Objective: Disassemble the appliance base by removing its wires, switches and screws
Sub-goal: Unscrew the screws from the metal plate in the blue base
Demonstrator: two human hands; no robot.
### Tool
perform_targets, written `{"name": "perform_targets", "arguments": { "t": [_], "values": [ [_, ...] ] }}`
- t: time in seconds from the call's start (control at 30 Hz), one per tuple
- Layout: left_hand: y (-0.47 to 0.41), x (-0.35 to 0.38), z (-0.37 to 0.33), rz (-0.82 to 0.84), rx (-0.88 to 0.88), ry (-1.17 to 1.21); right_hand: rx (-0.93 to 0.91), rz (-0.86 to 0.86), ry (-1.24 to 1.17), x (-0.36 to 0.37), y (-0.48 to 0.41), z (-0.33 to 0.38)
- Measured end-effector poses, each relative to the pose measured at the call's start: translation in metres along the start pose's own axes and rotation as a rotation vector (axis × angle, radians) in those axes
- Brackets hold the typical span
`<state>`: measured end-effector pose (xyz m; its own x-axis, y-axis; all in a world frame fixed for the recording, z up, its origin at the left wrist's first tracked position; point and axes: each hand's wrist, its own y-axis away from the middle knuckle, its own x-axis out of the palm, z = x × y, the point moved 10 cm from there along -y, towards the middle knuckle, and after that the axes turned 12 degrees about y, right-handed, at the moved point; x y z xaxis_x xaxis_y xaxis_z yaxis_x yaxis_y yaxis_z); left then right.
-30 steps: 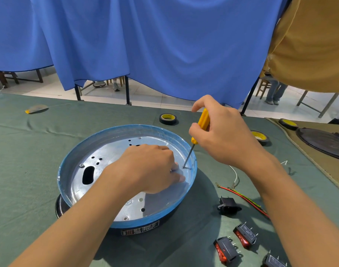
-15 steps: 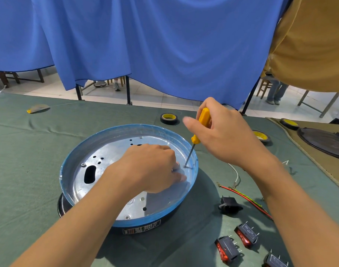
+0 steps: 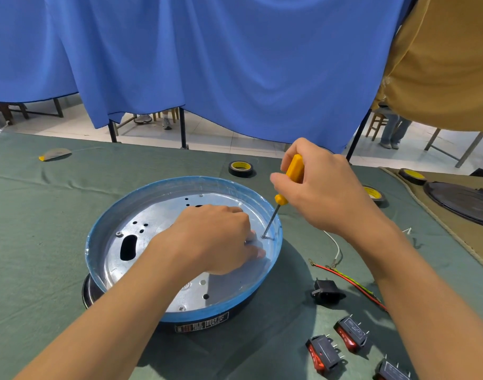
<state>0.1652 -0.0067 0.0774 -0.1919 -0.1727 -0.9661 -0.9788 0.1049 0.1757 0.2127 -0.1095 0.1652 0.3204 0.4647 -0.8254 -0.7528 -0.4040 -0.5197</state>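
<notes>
The round appliance base (image 3: 119,215), blue-rimmed with a silver metal plate inside, lies on the green cloth in front of me. My right hand (image 3: 325,193) grips a yellow-handled screwdriver (image 3: 291,174) whose tip stands on a screw (image 3: 264,237) at the plate's right edge. My left hand (image 3: 215,239) rests inside the base with curled fingers beside that screw; whether it holds anything is hidden. Two more screws (image 3: 119,233) sit in the plate at left and front. Removed parts lie at right: red rocker switches (image 3: 350,334), a black socket (image 3: 326,290) and loose wires (image 3: 352,283).
Black tape rolls with yellow cores (image 3: 240,168) lie behind the base and at right. A second table with a dark round plate (image 3: 462,200) adjoins on the right. A blue curtain hangs behind. A yellow-edged scrap (image 3: 55,154) lies far left.
My right hand's fingers have shifted round the screwdriver handle, turning it on the screw. The left hand has stayed where it was.
</notes>
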Motion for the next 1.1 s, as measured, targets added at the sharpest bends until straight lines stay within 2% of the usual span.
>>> {"name": "perform_targets", "arguments": {
  "t": [0.1,0.3,0.47,0.63,0.83,1.0,1.1],
  "values": [
    [0.0,0.001,0.0,0.001,-0.001,0.001,-0.011,0.05,-0.017,0.005,0.001,0.0],
    [0.0,0.0,-0.001,-0.006,0.008,-0.003,-0.004,-0.05,0.008,-0.006,0.001,0.003],
    [0.0,0.0,-0.001,-0.007,0.011,-0.001,-0.006,0.026,-0.017,0.001,0.002,0.002],
    [0.0,-0.001,-0.001,-0.021,0.016,-0.001,0.016,-0.026,0.018,-0.003,0.001,0.002],
    [-0.001,-0.001,-0.004,-0.024,0.028,-0.001,-0.014,0.071,-0.048,0.005,0.002,0.005],
    [0.0,-0.001,-0.003,-0.034,0.034,-0.005,-0.024,-0.08,-0.014,-0.007,0.002,0.009],
    [-0.001,-0.002,-0.002,-0.038,0.028,-0.002,-0.046,-0.076,-0.035,-0.007,0.003,0.011]
  ]
}}
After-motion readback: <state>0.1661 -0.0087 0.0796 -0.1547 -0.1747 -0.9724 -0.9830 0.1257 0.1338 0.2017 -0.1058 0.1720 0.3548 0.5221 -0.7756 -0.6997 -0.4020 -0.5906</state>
